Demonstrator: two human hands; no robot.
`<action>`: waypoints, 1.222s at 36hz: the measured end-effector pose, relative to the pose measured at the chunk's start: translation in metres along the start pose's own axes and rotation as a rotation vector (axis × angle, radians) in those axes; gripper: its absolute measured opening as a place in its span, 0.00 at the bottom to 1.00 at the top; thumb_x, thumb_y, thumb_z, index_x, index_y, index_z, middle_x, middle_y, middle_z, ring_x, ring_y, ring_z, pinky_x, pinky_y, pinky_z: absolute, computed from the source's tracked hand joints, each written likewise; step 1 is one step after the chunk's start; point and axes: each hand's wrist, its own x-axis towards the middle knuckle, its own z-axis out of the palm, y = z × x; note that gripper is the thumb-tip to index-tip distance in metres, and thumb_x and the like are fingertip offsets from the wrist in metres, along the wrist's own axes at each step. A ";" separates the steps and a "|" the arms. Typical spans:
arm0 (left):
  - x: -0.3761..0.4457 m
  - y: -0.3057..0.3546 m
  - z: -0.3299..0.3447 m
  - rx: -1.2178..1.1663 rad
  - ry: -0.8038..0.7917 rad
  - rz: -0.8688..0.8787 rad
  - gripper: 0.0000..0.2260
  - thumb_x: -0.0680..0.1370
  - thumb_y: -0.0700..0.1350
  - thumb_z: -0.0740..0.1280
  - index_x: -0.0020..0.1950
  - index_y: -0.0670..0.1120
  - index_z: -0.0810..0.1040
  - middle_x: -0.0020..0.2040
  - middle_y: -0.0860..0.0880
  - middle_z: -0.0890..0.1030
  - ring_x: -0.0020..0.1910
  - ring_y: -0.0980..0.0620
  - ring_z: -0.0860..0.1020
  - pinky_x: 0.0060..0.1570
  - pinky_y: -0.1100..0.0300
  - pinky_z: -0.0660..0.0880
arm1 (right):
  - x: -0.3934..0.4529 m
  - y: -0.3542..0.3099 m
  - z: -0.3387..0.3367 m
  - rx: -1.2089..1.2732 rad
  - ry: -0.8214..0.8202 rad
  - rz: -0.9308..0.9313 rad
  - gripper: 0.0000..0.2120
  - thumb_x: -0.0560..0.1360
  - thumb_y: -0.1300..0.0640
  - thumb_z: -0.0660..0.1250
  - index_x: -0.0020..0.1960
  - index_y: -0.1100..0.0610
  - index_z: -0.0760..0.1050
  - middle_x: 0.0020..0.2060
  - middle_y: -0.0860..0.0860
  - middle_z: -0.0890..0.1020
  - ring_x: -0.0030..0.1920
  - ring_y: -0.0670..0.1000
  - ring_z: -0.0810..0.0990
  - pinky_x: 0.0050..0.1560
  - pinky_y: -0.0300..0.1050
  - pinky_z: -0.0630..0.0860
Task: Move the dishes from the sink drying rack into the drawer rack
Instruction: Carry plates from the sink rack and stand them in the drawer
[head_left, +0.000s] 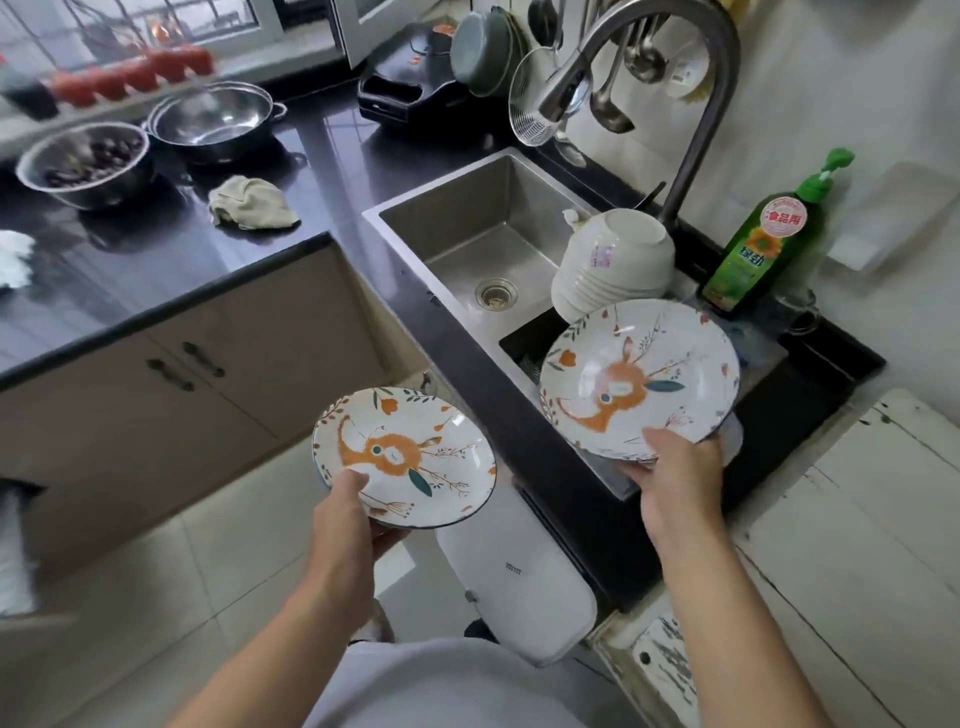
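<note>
Two shallow white ceramic plates painted with an orange animal and leafy sprigs are in the person's hands, one in each. Far left on the glossy black counter (156, 260) sit a steel bowl of dark fruit (85, 165) and an empty steel two-handled pot (215, 120), with a crumpled beige cloth (252, 203) just to their right. The left hand (345, 512) is clamped on the near rim of the left patterned plate (404, 457), thumb on top, holding it over the tiled floor in front of the beige cupboard doors (187, 364). Next comes the stainless steel sink (467, 228), its basin bare around the drain. The right hand (678, 470) grips the near edge of the right patterned plate (639, 379), tilted above the dark drying rack (530, 345) set in the sink's near end. Behind that plate a stack of upturned cream bowls (613, 265) leans in the rack. A green bottle of dish soap (761, 241) stands at the far right beside the curved grey tap (696, 104).
</note>
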 end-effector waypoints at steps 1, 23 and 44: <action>0.001 0.001 -0.010 -0.007 0.025 -0.004 0.10 0.83 0.46 0.56 0.52 0.49 0.77 0.40 0.48 0.88 0.50 0.42 0.84 0.54 0.45 0.81 | -0.007 0.016 0.004 0.012 -0.021 0.061 0.30 0.78 0.73 0.59 0.71 0.47 0.72 0.59 0.48 0.83 0.55 0.51 0.83 0.48 0.58 0.84; 0.005 -0.018 -0.439 -0.597 0.518 0.016 0.13 0.84 0.49 0.58 0.56 0.46 0.80 0.45 0.43 0.87 0.44 0.41 0.84 0.44 0.47 0.82 | -0.258 0.207 0.270 -0.544 -0.566 0.267 0.13 0.80 0.66 0.57 0.59 0.59 0.77 0.46 0.56 0.86 0.46 0.58 0.85 0.46 0.58 0.82; 0.022 -0.035 -0.804 -1.081 0.904 0.059 0.16 0.85 0.56 0.57 0.65 0.48 0.75 0.54 0.43 0.84 0.52 0.39 0.82 0.46 0.46 0.80 | -0.531 0.392 0.521 -0.702 -0.934 0.499 0.11 0.84 0.56 0.59 0.57 0.60 0.77 0.48 0.56 0.87 0.54 0.59 0.84 0.42 0.57 0.83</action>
